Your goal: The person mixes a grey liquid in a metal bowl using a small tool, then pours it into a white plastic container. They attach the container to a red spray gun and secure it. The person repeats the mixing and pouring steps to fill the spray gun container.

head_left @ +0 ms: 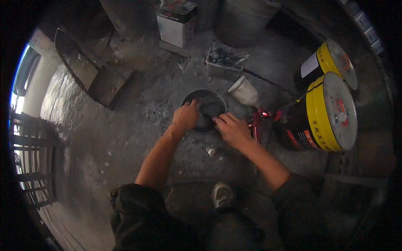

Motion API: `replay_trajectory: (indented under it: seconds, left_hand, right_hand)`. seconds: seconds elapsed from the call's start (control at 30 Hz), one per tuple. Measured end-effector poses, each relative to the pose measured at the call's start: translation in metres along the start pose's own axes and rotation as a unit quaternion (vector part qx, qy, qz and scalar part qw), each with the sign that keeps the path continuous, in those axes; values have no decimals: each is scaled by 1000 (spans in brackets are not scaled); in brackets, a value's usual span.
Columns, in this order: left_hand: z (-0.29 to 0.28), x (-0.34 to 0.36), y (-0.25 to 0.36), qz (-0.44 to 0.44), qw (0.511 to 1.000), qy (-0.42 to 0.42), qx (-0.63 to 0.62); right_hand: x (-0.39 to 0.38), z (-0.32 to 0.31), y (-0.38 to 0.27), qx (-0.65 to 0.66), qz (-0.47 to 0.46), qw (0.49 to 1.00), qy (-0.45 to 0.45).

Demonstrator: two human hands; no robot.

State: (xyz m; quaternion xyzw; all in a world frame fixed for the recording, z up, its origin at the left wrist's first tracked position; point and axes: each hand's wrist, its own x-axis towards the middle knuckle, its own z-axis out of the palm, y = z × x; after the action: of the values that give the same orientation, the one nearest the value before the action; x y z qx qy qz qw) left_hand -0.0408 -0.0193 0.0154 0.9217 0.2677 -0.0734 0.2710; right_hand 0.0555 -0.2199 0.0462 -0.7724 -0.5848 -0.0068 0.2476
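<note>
A dark round basin (pixel 204 96) sits on the floor in front of me. My left hand (pixel 187 111) reaches over its left rim with bent, closed fingers; whatever they grip inside is too dark to make out. At the right rim my right hand (pixel 224 124) has curled fingers, also on something I cannot make out. Just right of it lies a red metallic spray gun (pixel 256 125), and a cloudy white cup (pixel 243 91) lies tilted above that. A small white crumpled scrap (pixel 211 151) is below the basin.
Two yellow-and-black drums (pixel 322 117) stand at right. A grimy tray (pixel 222 67), a square tin (pixel 175 29) and a grey barrel (pixel 243 23) are at the back. A bent metal piece (pixel 104 83) is upper left, a slatted rack (pixel 33 159) far left. My shoe (pixel 222 194) is below.
</note>
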Motion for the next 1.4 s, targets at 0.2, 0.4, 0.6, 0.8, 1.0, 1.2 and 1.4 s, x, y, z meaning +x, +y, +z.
replay_trajectory:
  seconds: [0.2, 0.4, 0.6, 0.8, 1.0, 1.2, 1.4]
  left_hand:
    - [15, 11, -20, 119, 980, 70, -140]
    - [2, 16, -21, 43, 993, 24, -109]
    - [28, 16, -33, 158, 969, 129, -142]
    - [-15, 14, -12, -16, 990, -55, -126]
    - [19, 13, -30, 213, 945, 166, -186]
    - [-4, 7, -18, 76, 975, 118, -174]
    - [-13, 7, -21, 65, 982, 94, -151]
  right_hand:
    - [1, 7, -5, 179, 205, 960, -61]
    - [-12, 25, -2, -17, 20, 999, -32]
    - [-9, 19, -7, 176, 158, 971, -8]
    - [-16, 23, 4, 40, 64, 996, -35]
    - [-14, 23, 3, 124, 121, 985, -5]
    - [-11, 16, 10, 209, 154, 964, -50]
    - [-4, 9, 16, -47, 3, 996, -74]
